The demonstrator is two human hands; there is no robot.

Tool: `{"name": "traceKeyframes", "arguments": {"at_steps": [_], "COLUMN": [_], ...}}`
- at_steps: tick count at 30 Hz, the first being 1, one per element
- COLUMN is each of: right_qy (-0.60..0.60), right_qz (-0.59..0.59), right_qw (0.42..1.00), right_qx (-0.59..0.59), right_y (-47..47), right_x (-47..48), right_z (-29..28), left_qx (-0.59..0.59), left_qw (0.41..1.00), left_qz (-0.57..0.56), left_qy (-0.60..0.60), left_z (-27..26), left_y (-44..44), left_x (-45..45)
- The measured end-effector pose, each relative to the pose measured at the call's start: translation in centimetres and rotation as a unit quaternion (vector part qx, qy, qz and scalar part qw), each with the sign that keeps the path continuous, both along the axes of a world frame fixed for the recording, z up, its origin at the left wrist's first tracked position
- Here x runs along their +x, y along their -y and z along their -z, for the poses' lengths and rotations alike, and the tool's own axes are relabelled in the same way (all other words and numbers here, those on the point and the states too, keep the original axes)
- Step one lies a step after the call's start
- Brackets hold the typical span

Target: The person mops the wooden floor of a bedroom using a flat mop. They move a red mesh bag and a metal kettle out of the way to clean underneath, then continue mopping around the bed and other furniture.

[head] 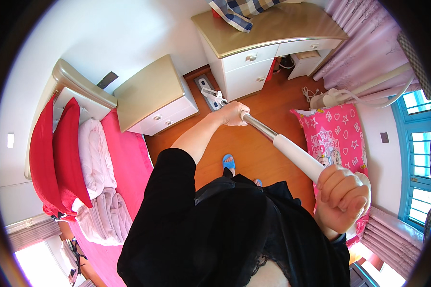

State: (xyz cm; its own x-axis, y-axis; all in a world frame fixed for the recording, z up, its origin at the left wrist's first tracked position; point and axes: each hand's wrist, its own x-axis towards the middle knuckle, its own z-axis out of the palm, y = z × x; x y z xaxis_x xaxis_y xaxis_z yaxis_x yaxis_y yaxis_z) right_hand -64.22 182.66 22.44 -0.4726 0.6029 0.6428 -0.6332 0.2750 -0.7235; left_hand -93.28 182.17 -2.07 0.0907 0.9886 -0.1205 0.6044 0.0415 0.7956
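Observation:
A flat mop with a metal pole and a white handle grip slants across the view before my body. My left hand is wrapped around the pole near its lower end. The fingers of my right hand are closed on the top end of the white grip, close to my right side. The mop's grey-and-white flat head is in the narrow gap between the nightstand and the desk. Part of the mop head is hidden by its white joint and my left hand.
On the left is a bed with red pillows and folded bedding. A pink printed cover lies at the right, beside a white fan-like appliance with a cord. Blue slippers stand on the wooden floor.

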Motion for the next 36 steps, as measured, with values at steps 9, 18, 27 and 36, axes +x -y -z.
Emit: {"name": "traceKeyframes", "arguments": {"at_steps": [9, 18, 27, 36], "right_qy": [0.085, 0.117, 0.0, 0.053], "right_qz": [-0.109, -0.061, 0.058, -0.01], "right_qw": [0.987, 0.989, 0.998, 0.998], "right_qx": [0.08, 0.058, 0.01, 0.014], "right_y": [-3.0, -2.5, 0.2, -1.1], "right_x": [1.4, 9.4, 5.9, 3.0], "right_z": [-4.1, -7.7, -3.6, -0.9], "left_qx": [0.075, 0.106, 0.106, 0.085], "left_qw": [0.988, 0.99, 0.994, 0.989], "left_qz": [-0.132, -0.088, -0.013, -0.11], "left_qy": [-0.027, 0.035, -0.015, -0.044], "left_z": [0.1, -2.8, -1.1, 4.6], "left_y": [2.2, 0.4, -1.5, 0.0], "left_x": [5.1, 13.1, 8.3, 3.3]}}
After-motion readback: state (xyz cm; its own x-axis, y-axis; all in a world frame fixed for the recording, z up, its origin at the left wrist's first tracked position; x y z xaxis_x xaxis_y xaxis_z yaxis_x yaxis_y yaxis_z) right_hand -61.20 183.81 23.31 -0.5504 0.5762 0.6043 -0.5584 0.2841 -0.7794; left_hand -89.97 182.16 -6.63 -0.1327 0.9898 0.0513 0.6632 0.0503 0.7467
